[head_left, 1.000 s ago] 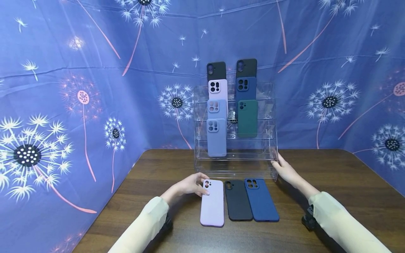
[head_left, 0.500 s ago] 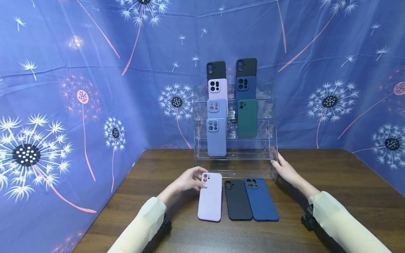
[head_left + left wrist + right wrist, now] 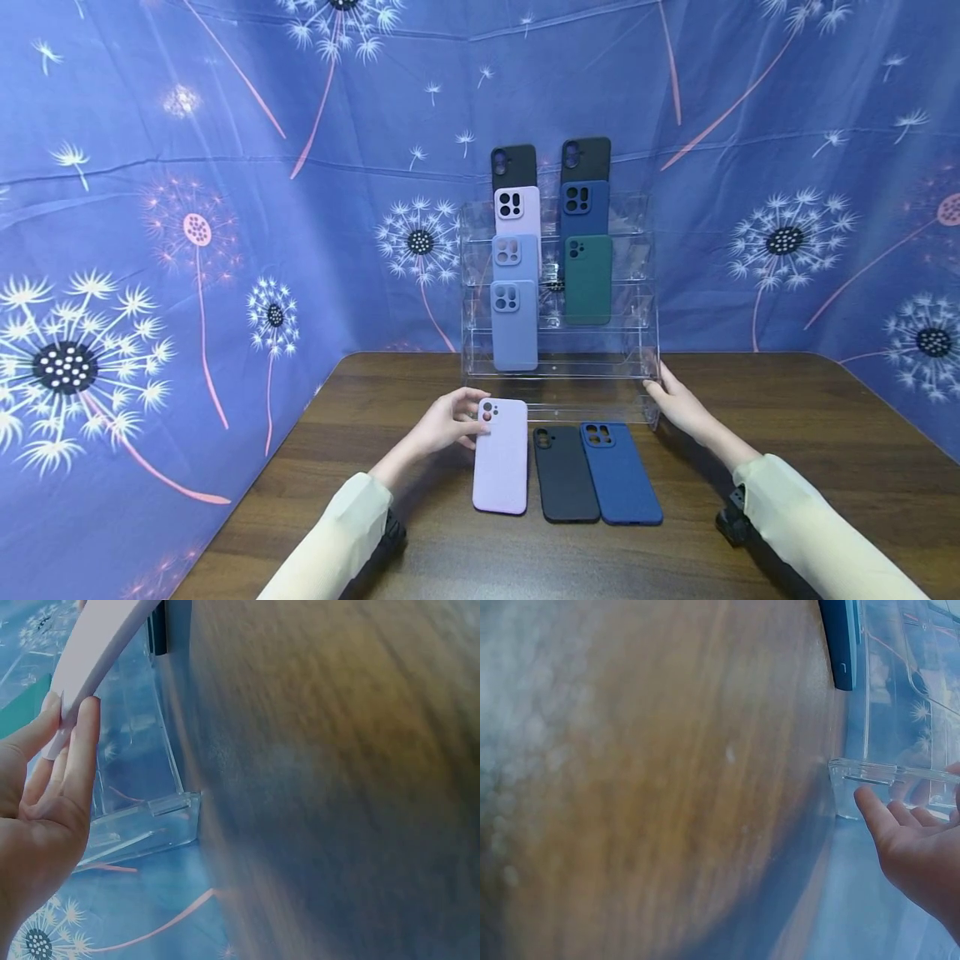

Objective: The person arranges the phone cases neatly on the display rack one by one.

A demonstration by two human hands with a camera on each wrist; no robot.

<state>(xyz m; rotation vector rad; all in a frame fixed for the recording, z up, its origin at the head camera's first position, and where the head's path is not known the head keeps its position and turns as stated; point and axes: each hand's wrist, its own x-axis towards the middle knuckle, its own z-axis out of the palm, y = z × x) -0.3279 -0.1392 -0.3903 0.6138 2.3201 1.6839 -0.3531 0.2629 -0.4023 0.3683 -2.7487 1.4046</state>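
Observation:
My left hand [image 3: 447, 423] pinches a lilac phone case [image 3: 501, 458] by its upper left side, thumb in front and fingers behind. In the left wrist view the lilac case [image 3: 101, 656] is raised and tilted between thumb and fingers. My right hand [image 3: 681, 408] holds the right side of a clear tiered display stand [image 3: 588, 367], low near its front. In the right wrist view the thumb and fingers of my right hand [image 3: 922, 851] lie at the clear side panel. To the right of the lilac case, a black phone case [image 3: 566, 477] and a dark blue phone case [image 3: 624, 477] lie on the table.
On the stand, the left column carries black, lilac and light blue cases [image 3: 514, 333]; the right column carries black, blue and green cases [image 3: 588, 283]. The wooden table [image 3: 810, 417] meets a blue dandelion-print cloth [image 3: 360, 125] behind and at the sides.
My left hand has lifted the lilac phone case off the table and moved it slightly away from me, toward the stand. My right hand has stayed at the stand's side.

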